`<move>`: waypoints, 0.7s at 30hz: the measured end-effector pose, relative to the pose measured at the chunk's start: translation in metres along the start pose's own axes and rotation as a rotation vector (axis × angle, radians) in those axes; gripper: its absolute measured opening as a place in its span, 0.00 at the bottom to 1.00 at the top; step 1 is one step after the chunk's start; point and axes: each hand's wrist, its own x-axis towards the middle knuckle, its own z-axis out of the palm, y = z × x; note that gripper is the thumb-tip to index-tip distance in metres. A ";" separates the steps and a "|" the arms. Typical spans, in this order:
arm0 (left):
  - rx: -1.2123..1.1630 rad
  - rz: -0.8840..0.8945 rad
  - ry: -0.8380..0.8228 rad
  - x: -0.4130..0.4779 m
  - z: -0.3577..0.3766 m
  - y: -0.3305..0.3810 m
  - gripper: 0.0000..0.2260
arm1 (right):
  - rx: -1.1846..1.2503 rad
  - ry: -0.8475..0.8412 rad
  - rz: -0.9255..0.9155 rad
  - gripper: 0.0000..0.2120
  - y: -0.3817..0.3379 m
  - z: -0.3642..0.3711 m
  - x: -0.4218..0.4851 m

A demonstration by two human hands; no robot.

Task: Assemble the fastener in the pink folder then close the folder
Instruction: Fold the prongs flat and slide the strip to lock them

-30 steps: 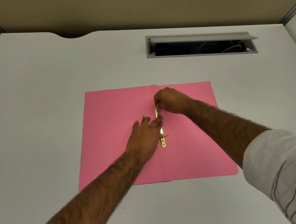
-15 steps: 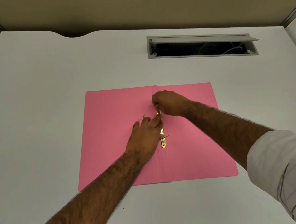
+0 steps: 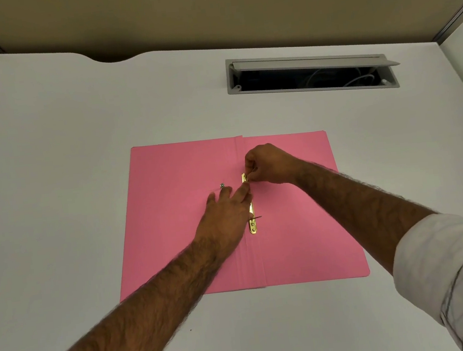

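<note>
The pink folder (image 3: 174, 238) lies open and flat on the white desk. A gold metal fastener strip (image 3: 252, 224) runs along its centre fold. My left hand (image 3: 226, 218) rests flat on the fold, fingers spread, pressing the strip's middle. My right hand (image 3: 269, 164) pinches the thin upright prong at the strip's far end. A second thin prong (image 3: 257, 217) sticks out near the strip's near end. A small silvery metal piece (image 3: 222, 186) lies on the left flap by my left fingertips.
The white desk (image 3: 52, 165) surrounds the folder. An open grey cable tray (image 3: 311, 74) with wires inside is set into the desk at the back right. Partition walls stand at the back and both sides.
My right hand has shifted slightly over the strip's far end, its pinch kept on the prong. My left hand has stayed pressed on the fold.
</note>
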 end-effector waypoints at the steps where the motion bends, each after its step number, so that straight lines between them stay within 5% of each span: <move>1: 0.002 0.004 -0.005 0.001 -0.001 0.000 0.26 | -0.006 0.004 0.009 0.05 -0.001 0.001 0.001; 13: 0.020 0.017 -0.035 0.000 -0.005 0.002 0.28 | -0.114 0.002 0.029 0.06 -0.013 0.006 0.011; 21: 0.001 0.016 -0.002 0.000 -0.005 -0.001 0.27 | 0.039 0.054 0.267 0.04 -0.017 0.010 0.025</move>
